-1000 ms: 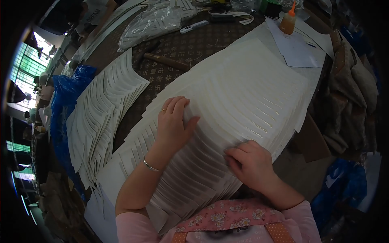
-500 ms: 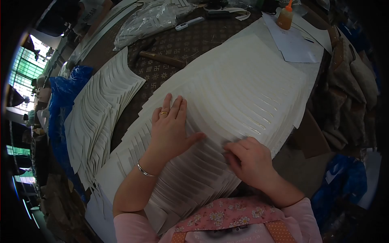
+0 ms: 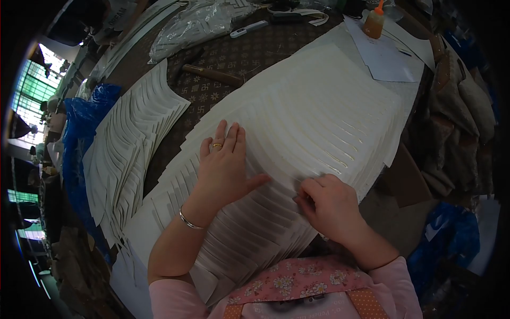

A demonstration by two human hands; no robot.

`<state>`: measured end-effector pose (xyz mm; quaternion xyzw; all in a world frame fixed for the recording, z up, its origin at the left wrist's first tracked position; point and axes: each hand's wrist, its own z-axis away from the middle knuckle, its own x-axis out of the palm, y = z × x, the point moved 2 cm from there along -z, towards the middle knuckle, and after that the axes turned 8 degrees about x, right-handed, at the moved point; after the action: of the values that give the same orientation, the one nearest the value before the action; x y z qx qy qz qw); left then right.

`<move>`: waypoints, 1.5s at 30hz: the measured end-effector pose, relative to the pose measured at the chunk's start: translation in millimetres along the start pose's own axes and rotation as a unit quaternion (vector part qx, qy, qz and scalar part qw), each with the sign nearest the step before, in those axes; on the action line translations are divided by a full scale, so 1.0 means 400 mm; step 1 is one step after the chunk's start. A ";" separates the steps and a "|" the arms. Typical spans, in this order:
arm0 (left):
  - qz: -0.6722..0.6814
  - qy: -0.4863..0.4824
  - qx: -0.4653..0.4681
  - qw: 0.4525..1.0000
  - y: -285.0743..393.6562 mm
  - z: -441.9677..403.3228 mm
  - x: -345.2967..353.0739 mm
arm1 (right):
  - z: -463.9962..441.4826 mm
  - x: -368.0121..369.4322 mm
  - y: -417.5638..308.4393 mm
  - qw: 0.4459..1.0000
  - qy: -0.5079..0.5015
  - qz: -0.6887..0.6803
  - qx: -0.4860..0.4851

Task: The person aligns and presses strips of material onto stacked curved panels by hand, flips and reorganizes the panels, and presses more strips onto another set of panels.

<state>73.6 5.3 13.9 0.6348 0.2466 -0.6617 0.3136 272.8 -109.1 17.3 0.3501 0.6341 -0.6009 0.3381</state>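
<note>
Before me lies a large spread of overlapping, curved off-white pieces [image 3: 313, 95], fanned in close steps like shingles. They look like paper or thin sheet. Shiny wet-looking lines [image 3: 337, 159] run along several edges on the right. My left hand [image 3: 226, 173], wearing a ring and a bangle, rests flat on the pieces with fingers stretched and thumb out to the side. To its right, my right hand [image 3: 330, 204] is closed, fingertips curled and pressed together at the edges of the pieces. Whatever those fingers hold is hidden, and the area beside them is smeared by motion.
A second fanned stack [image 3: 133, 138] lies to the left, by blue plastic [image 3: 79, 143]. Farther back are a wooden-handled hammer [image 3: 212, 76], a clear plastic bag [image 3: 196, 26] and a white cutter-like tool [image 3: 248, 30]. An orange-tipped bottle [image 3: 374, 22] stands on white sheets [image 3: 390, 66].
My right hand has shifted slightly up and to the right along the edges, its fingers still curled. My left hand has stayed almost in place.
</note>
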 end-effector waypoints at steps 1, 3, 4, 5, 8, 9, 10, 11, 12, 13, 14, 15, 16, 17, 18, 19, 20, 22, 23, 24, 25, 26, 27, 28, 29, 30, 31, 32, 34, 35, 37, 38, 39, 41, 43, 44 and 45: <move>0.000 -0.001 -0.001 1.000 0.000 0.001 0.002 | 0.000 0.000 0.000 1.000 -0.001 0.006 -0.015; 0.002 -0.001 -0.001 1.000 0.005 0.003 0.003 | -0.001 -0.001 0.000 1.000 -0.005 0.011 -0.010; 0.004 -0.003 -0.005 1.000 0.012 0.004 0.002 | -0.001 -0.001 0.001 1.000 -0.009 0.016 -0.006; 0.006 -0.006 -0.010 1.000 0.019 0.006 0.004 | 0.000 -0.002 0.002 1.000 -0.010 0.017 -0.007; -0.002 0.001 -0.004 1.000 0.045 0.013 0.015 | 0.002 -0.001 0.007 1.000 -0.002 0.008 -0.012; -0.001 0.001 -0.004 1.000 0.050 0.014 0.014 | 0.005 0.000 0.011 1.000 0.009 -0.002 -0.019; 0.004 -0.004 -0.009 1.000 0.054 0.014 0.010 | 0.008 -0.001 0.015 0.999 0.020 -0.011 -0.025; 0.010 -0.009 -0.014 1.000 0.057 0.014 0.009 | 0.012 -0.004 0.019 0.999 0.019 -0.010 -0.024; 0.012 -0.010 -0.014 1.000 0.058 0.014 0.009 | 0.017 -0.010 0.024 0.999 0.039 -0.035 -0.013; 0.008 -0.014 -0.015 1.000 0.058 0.014 0.009 | 0.021 -0.017 0.029 0.997 0.058 -0.060 -0.001; 0.004 -0.019 -0.015 1.000 0.058 0.015 0.009 | 0.024 -0.023 0.032 0.997 0.056 -0.060 -0.002; 0.004 -0.019 -0.016 1.000 0.058 0.016 0.009 | 0.028 -0.031 0.037 0.996 0.065 -0.058 0.010; 0.003 -0.024 -0.016 1.000 0.059 0.015 0.008 | 0.031 -0.035 0.040 0.995 0.076 -0.055 0.024; 0.002 -0.028 -0.015 0.999 0.060 0.014 0.008 | 0.032 -0.034 0.041 0.995 0.076 -0.055 0.024; 0.002 -0.028 -0.014 1.000 0.060 0.017 0.012 | 0.033 -0.032 0.040 0.995 0.080 -0.064 0.017; 0.014 -0.007 0.002 1.000 0.061 0.024 0.017 | 0.034 -0.030 0.039 0.994 0.084 -0.074 0.009; 0.027 0.015 0.017 0.999 0.066 0.033 0.020 | 0.033 -0.028 0.036 0.994 0.085 -0.074 0.010; 0.031 -0.012 0.033 0.999 0.083 0.062 0.022 | 0.031 -0.023 0.028 0.993 0.091 -0.075 -0.008; 0.037 -0.038 0.047 0.997 0.092 0.078 0.023 | 0.029 -0.020 0.028 0.993 0.091 -0.075 -0.007; 0.037 -0.039 0.047 0.997 0.097 0.091 0.020 | 0.027 -0.017 0.028 0.993 0.085 -0.078 -0.009; 0.045 -0.043 0.066 0.996 0.103 0.103 0.016 | 0.025 -0.014 0.028 0.994 0.079 -0.080 -0.011; 0.053 -0.045 0.083 0.994 0.109 0.114 0.013 | 0.024 -0.011 0.029 0.994 0.077 -0.081 -0.012; 0.054 -0.045 0.082 0.994 0.111 0.123 0.010 | 0.024 -0.008 0.031 0.994 0.073 -0.078 -0.016; 0.059 -0.058 0.097 0.992 0.114 0.131 0.009 | 0.023 -0.007 0.031 0.995 0.069 -0.076 -0.020; 0.065 -0.071 0.113 0.989 0.117 0.136 0.010 | 0.023 -0.007 0.031 0.995 0.068 -0.075 -0.021; 0.066 -0.070 0.112 0.989 0.118 0.139 0.015 | 0.022 -0.008 0.031 0.995 0.069 -0.074 -0.023; 0.066 -0.063 0.114 0.989 0.120 0.141 0.023 | 0.023 -0.009 0.032 0.995 0.070 -0.073 -0.025; 0.066 -0.055 0.115 0.990 0.122 0.141 0.027 | 0.023 -0.008 0.033 0.995 0.069 -0.073 -0.025; 0.068 -0.060 0.111 0.990 0.129 0.138 0.026 | 0.023 -0.004 0.037 0.995 0.058 -0.065 -0.039; 0.070 -0.065 0.107 0.990 0.130 0.138 0.026 | 0.025 -0.003 0.043 0.995 0.057 -0.065 -0.040; 0.082 -0.064 0.108 0.989 0.126 0.138 0.026 | 0.026 0.003 0.049 0.996 0.019 -0.039 -0.075; 0.093 -0.063 0.111 0.987 0.123 0.139 0.025 | 0.022 0.004 0.049 0.996 0.018 -0.039 -0.077; 0.094 -0.063 0.109 0.988 0.119 0.138 0.022 | 0.018 0.006 0.046 0.995 0.014 -0.015 -0.094; 0.096 -0.075 0.119 0.985 0.109 0.136 0.014 | 0.011 0.004 0.036 0.994 0.011 0.009 -0.113; 0.106 -0.078 0.122 0.984 0.096 0.130 0.002 | 0.005 0.002 0.019 0.988 -0.048 0.064 -0.135; 0.117 -0.083 0.126 0.982 0.090 0.128 -0.002 | 0.001 -0.001 0.016 0.987 -0.048 0.064 -0.136; 0.117 -0.082 0.125 0.982 0.080 0.127 -0.002 | -0.002 -0.002 0.013 0.985 -0.066 0.071 -0.143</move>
<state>62.1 -53.4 20.8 0.6373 0.0593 -0.6957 0.3262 277.8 -108.3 15.1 0.3021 0.6629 -0.5005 0.4678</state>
